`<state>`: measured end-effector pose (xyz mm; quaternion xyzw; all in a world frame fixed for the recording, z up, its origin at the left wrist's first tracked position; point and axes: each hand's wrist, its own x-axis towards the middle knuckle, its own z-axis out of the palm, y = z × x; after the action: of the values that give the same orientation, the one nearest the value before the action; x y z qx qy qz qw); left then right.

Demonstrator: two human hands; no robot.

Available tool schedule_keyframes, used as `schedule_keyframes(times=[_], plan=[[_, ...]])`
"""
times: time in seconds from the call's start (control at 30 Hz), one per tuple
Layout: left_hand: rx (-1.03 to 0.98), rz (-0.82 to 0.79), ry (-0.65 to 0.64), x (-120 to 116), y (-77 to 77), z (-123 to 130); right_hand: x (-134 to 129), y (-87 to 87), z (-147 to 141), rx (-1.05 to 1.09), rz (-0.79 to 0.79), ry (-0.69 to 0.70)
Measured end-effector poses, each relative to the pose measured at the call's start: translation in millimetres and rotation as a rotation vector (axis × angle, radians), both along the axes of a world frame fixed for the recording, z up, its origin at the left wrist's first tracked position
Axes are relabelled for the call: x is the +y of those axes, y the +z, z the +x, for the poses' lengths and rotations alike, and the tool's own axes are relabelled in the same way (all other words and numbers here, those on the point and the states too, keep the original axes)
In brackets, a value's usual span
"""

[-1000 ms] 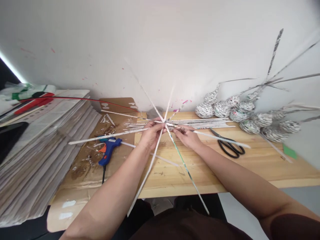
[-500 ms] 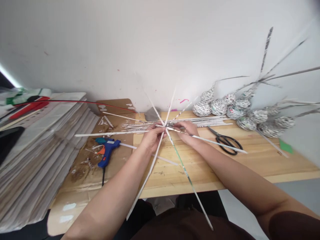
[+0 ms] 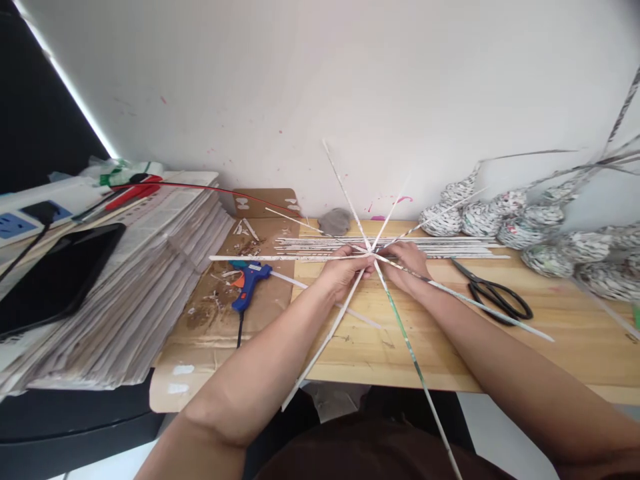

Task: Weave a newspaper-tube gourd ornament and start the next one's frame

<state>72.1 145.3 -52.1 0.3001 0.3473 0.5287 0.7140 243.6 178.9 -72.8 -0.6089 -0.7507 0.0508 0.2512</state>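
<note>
Several rolled paper sticks cross at one point and fan out like a star [image 3: 400, 320] in front of me. My left hand [image 3: 345, 270] pinches the crossing from the left, thumb on top. At the right of the crossing, my right hand [image 3: 407, 263] has its fingers bent around the sticks; its fingertips are partly hidden. Beneath and behind both hands, a bundle of loose paper sticks [image 3: 460, 247] lies across the wooden table [image 3: 360, 353].
Black-handled scissors [image 3: 493, 297] lie to the right. On the left are a blue glue gun [image 3: 249, 285] on cardboard [image 3: 200, 360], a newspaper stack [image 3: 165, 280] and a phone [image 3: 65, 273]. Woven paper pieces [image 3: 530, 223] stand against the wall, near a grey lump [image 3: 334, 221].
My view has swung left, so the scene sits further right and more of the phone and power strip shows. Both hands stay at the crossing of the sticks.
</note>
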Motion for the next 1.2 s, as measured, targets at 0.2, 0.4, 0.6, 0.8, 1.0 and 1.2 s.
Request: schedule_keyframes(times=[0.2,0.4,0.6,0.8,1.0,1.2], plan=[[-0.009,0.032,0.035,0.1,-5.3,4.0,2.5,-3.8,-0.5,-0.046,0.013,-0.007],[-0.038,0.143,0.04,-2.3,-7.6,9.2,3.0,1.4,-2.8,-0.073,-0.005,0.046],[-0.016,0.138,0.086,-2.5,-4.6,7.1,3.3,-0.2,-4.6,-0.075,0.017,0.076],[-0.005,0.108,0.123,-0.6,-3.6,4.0,0.1,-3.1,-5.0,-0.049,0.078,0.212],[-0.009,0.16,0.118,-3.0,-0.5,4.6,1.1,-2.9,-5.1,-0.016,0.105,0.209],[0.006,0.148,0.166,-2.6,1.1,4.4,3.6,-6.9,-1.8,-0.013,0.128,0.131]])
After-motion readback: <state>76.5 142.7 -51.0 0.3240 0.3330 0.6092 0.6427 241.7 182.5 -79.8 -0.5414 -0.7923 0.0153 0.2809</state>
